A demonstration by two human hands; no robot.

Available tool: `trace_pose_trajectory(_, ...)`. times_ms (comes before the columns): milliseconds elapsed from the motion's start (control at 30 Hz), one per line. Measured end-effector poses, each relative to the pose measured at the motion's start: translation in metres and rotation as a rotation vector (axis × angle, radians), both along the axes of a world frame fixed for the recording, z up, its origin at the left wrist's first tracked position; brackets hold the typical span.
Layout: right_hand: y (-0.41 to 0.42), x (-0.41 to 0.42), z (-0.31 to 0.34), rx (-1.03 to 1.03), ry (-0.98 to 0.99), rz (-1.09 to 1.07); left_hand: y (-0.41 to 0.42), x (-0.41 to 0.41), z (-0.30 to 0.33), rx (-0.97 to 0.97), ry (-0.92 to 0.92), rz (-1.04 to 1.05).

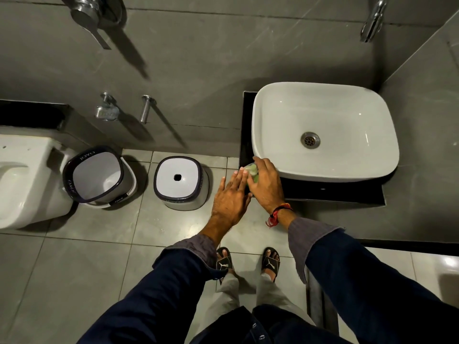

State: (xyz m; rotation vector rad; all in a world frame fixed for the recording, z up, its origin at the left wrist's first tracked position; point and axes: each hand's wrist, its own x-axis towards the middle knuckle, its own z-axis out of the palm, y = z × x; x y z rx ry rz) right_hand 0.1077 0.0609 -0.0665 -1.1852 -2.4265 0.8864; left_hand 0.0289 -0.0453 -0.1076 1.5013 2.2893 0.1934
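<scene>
Small green soap bottle (pixel 252 171), pale pump top, mostly hidden. Standing at front-left corner of black table (pixel 335 192), just beside sink (pixel 323 88). Right hand (pixel 267 184) grip curled over bottle from above. Left hand (pixel 231 197) grip spread flat, fingers straight, tips just beside bottle. Count: one bottle, one sink, one bucket (pixel 87 154), one stool (pixel 173 191), one toilet (pixel 22 184), two slippers (pixel 224 263). Grey tiled floor (pixel 99 244), grey walls, bathroom.
</scene>
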Motion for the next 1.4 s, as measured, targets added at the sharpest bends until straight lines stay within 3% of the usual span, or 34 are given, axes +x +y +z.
trace_pose_trajectory(200, 0.004, -0.002, 0.000, -0.001, -0.045, -0.080, 0.002, 0.005, 0.000, -0.003, -0.006, 0.006)
trace_pose_trajectory(600, 0.002, -0.005, 0.008, -0.056, -0.040, -0.043, 0.001, 0.007, -0.001, -0.013, -0.020, 0.035)
trace_pose_trajectory(1133, 0.023, 0.009, 0.027, -0.043, -0.035, 0.230, 0.004, 0.007, 0.001, 0.011, -0.011, 0.029)
trace_pose_trajectory(1267, 0.019, 0.014, 0.024, -0.130, 0.006, 0.264, 0.000, 0.006, -0.002, 0.004, -0.017, 0.040)
trace_pose_trajectory(1400, -0.002, 0.038, 0.010, -0.186, 0.170, 0.049, -0.009, 0.007, -0.006, 0.087, -0.067, 0.049)
